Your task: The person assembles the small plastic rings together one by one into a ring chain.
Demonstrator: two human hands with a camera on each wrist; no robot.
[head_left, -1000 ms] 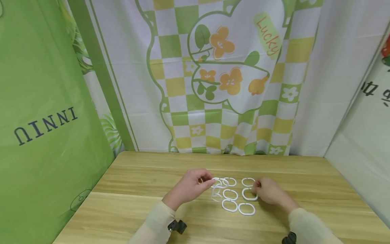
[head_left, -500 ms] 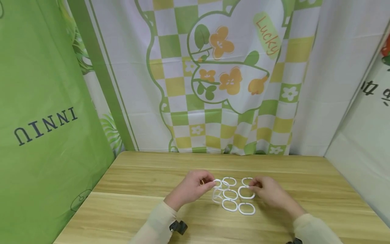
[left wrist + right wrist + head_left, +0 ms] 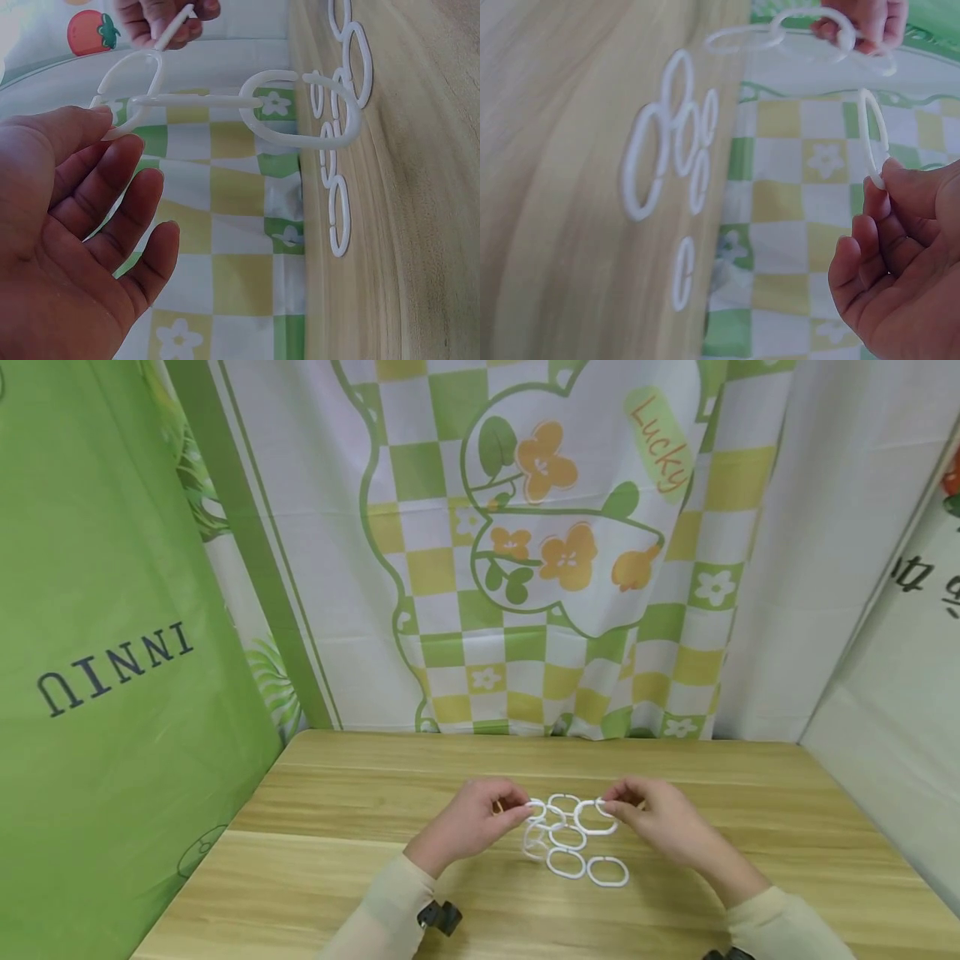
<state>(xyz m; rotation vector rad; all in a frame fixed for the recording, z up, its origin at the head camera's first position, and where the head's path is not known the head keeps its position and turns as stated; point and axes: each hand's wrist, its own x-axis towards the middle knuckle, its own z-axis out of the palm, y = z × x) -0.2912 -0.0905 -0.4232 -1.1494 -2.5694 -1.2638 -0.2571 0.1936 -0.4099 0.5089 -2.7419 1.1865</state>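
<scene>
My left hand [image 3: 480, 818] pinches one end of a hanging chain of white oval split curtain rings [image 3: 187, 100] between thumb and fingertip. Its other fingers are loosely bent. Across from it, my right hand [image 3: 663, 822] pinches a single white curtain ring [image 3: 865, 131] at one end, raised above the table. In the left wrist view this ring's tip comes near the ring at my left fingertips; whether they touch I cannot tell. Several loose rings, including one at the front [image 3: 607, 884], lie flat on the table below and between the hands.
The wood-grain table [image 3: 330, 877] spreads out around the rings. Behind it hangs a checked, flowered curtain [image 3: 525, 647], a green cloth [image 3: 112, 793] hangs at the left, and a white cloth [image 3: 885, 693] at the right.
My right hand has lifted its ring off the table and brought it left toward the chain. The left hand has stayed nearly in place, still holding the chain.
</scene>
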